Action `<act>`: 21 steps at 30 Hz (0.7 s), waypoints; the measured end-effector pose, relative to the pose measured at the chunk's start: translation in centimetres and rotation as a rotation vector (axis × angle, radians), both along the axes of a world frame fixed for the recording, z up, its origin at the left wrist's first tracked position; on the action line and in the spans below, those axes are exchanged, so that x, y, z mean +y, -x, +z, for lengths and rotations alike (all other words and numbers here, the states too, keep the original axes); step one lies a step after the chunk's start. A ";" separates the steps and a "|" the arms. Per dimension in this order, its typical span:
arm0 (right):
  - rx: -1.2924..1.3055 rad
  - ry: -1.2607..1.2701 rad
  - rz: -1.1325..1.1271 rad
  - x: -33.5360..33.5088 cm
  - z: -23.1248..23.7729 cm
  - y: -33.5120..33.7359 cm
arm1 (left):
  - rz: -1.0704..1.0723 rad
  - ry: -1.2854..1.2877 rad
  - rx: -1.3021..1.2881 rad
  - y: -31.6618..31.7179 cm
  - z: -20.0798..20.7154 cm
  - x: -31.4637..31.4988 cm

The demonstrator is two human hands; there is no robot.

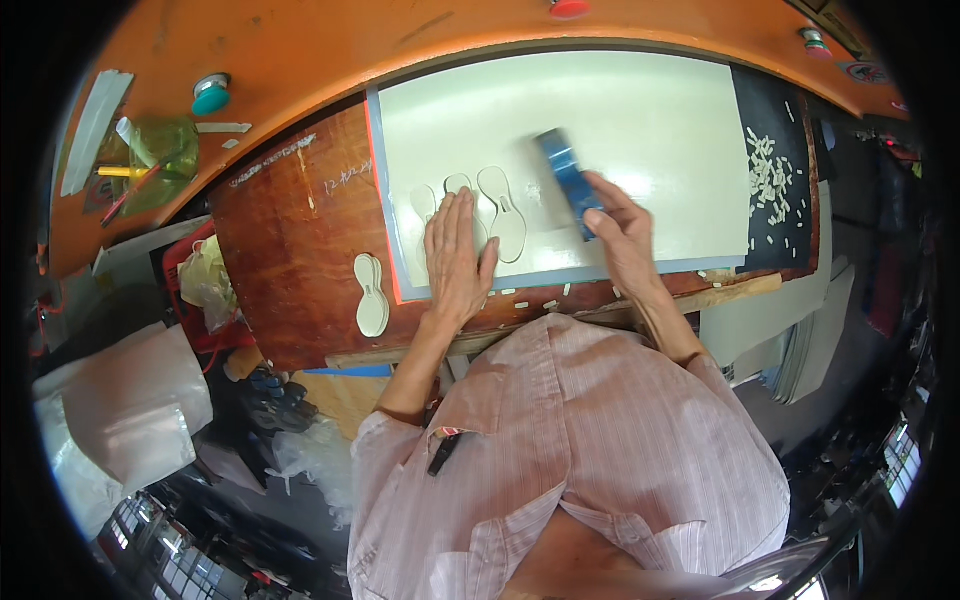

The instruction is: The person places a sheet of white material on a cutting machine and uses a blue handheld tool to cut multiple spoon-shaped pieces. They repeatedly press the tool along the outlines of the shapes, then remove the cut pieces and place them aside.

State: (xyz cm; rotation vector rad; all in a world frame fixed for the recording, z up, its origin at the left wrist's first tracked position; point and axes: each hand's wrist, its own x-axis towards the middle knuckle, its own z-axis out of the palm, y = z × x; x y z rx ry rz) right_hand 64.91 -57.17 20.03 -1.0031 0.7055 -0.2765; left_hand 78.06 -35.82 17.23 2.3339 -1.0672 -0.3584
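Head view: we're leaning over the bench (290, 250), a dark red-brown top w/ an orange machine frame (300, 45) curving behind it. A pale sheet (640, 130) is lying flat on the bench, w/ sole-shaped outlines (503, 212) already cut into its left part.

Our left hand (455, 255) is lying flat & open, palm down, fingers together, pressing on the sheet right over the outlines; it's holding nothing. Our right hand (622, 232) is closing round the near end of a blue cutter (565, 178), which is lying on the sheet, angled up & to the left, just right of the outlines.

A cut sole piece (371, 295) is lying on the bare bench, just left of the sheet's near left corner. Small white scraps (770, 180) are piling on a black mat (770, 100) at the sheet's right edge; a few more are lying along the bench's near edge.

On the frame, far left: a teal button (211, 95) & a green tray (160, 165) w/ pens. Clear plastic bags (130, 400) are sitting low on the left, off the bench.
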 end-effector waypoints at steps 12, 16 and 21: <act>0.122 1.220 0.173 4.2 -2.4 -0.4 | 0.157 0.290 -0.035 3.6 0.2 2.6; 0.152 1.216 0.243 3.2 -1.7 -1.2 | 0.231 0.346 -0.014 7.7 -0.9 5.2; 0.116 1.201 0.021 0.1 -1.9 0.3 | 0.257 0.372 -0.175 8.5 -4.7 4.7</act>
